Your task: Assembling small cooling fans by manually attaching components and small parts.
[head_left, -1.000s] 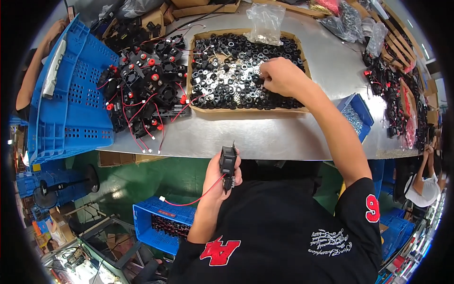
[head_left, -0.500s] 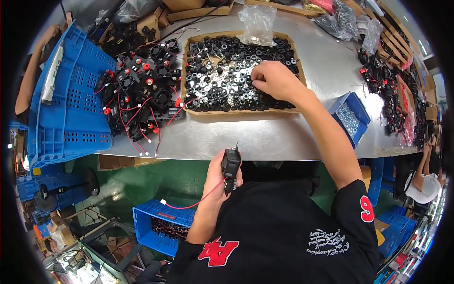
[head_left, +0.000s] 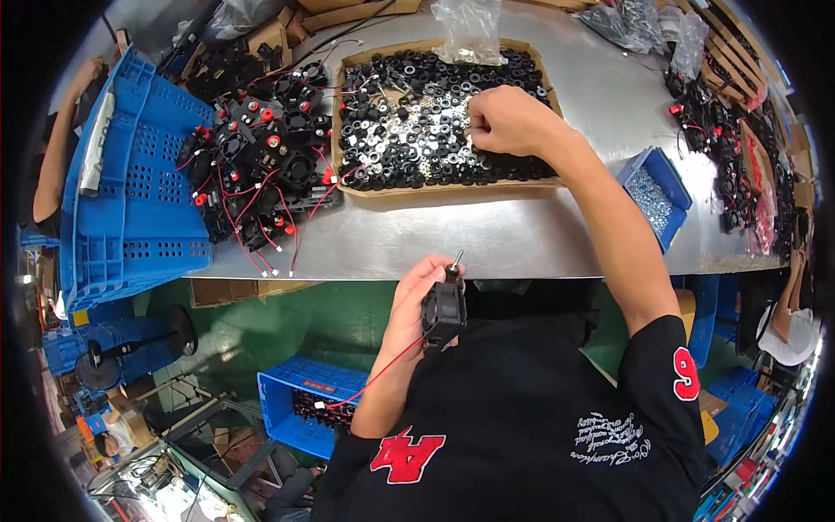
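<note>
My left hand [head_left: 416, 304] grips a small black fan unit [head_left: 444, 311] just off the table's front edge. A metal threaded rod sticks up from its top, and a red wire ending in a white connector [head_left: 320, 404] trails from it. Over a shallow cardboard tray [head_left: 452, 189] full of black and silver washers and small round parts [head_left: 409, 130], my right hand [head_left: 513, 122] reaches in at the right side. Its fingers are curled with the tips down among the parts; whether anything is between them is hidden.
Fan units with red wires [head_left: 270, 165] are piled left of the tray, beside a large blue crate [head_left: 139, 183]. A small blue bin of shiny metal pieces [head_left: 654, 202] stands at right. A clear plastic bag [head_left: 468, 30] rests on the tray's far edge. Below sits another blue crate [head_left: 304, 370].
The fan unit has been turned in my left hand, so its rod now shows upright and more clearly. My right hand stays in the tray, its fingers more curled. The view has shifted slightly.
</note>
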{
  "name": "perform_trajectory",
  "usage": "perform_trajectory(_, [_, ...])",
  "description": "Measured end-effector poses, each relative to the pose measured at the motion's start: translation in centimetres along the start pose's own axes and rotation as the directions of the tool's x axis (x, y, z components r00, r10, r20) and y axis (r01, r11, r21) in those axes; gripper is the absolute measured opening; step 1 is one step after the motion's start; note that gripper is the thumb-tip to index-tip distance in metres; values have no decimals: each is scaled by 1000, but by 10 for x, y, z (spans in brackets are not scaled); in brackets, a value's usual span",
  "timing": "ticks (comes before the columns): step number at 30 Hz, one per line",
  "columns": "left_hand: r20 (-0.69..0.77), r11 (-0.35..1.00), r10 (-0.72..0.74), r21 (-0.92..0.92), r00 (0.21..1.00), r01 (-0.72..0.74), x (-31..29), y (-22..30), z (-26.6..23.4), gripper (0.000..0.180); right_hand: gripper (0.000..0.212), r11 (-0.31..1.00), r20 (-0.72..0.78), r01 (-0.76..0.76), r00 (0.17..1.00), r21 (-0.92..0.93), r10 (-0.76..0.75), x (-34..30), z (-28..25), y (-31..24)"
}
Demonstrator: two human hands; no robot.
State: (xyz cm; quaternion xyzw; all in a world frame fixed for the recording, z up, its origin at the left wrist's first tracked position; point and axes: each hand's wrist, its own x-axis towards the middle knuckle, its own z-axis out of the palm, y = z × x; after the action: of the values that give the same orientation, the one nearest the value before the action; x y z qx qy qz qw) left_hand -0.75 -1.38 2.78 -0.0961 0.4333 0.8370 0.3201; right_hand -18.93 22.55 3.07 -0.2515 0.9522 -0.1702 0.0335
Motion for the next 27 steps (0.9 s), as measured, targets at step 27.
perform_trajectory(27, [29, 999, -2, 38, 1000, 0, 7, -6, 3, 38, 20, 501, -180, 81, 972, 862, 151, -103, 10, -91])
